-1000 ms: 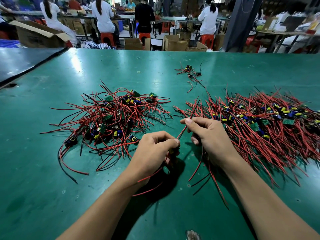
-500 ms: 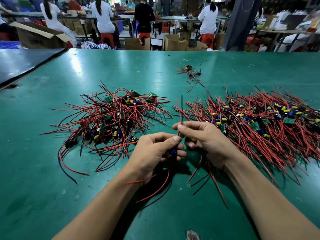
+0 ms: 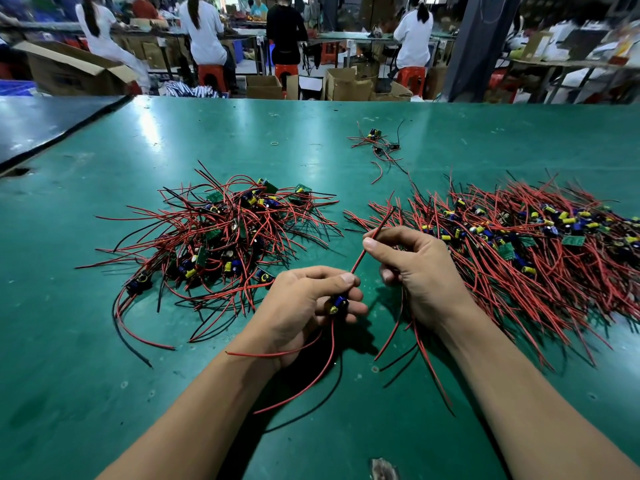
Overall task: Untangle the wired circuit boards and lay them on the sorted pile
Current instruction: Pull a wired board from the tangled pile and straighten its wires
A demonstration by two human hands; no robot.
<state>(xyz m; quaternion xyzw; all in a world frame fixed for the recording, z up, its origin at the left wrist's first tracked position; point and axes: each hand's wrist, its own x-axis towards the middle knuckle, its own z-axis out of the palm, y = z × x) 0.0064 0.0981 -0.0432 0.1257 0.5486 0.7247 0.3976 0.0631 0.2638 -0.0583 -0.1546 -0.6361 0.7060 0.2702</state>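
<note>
Green bench matting [image 3: 104, 375] fills our view, with other workers on red stools [image 3: 204, 32] far behind it. Taking the tangled heap [image 3: 225, 237] as our mark: the sorted pile [image 3: 519, 244] spreads to its right, a small stray cluster [image 3: 377, 143] sits beyond it and to the right, and our hands work just nearer than it, towards the pile.

Our left hand [image 3: 304, 306] curls round one wired board [image 3: 337, 303] (only its blue and yellow capacitor shows between thumb and fingers), clear of both piles. Our right hand [image 3: 415, 268] pinches that board's red lead [image 3: 360, 258] between thumb and forefinger. Its other fingers are curled under, and we cannot tell whether they hold the leads trailing below the wrist.

Half a second ago the hands were close together and the lead stood nearly upright. Now the right hand has drawn away towards the pile, and the lead runs taut and slanted between them. We judge this board already free of the heap and its lead being stroked straight, so what remains is to lay it on the sorted pile.
</note>
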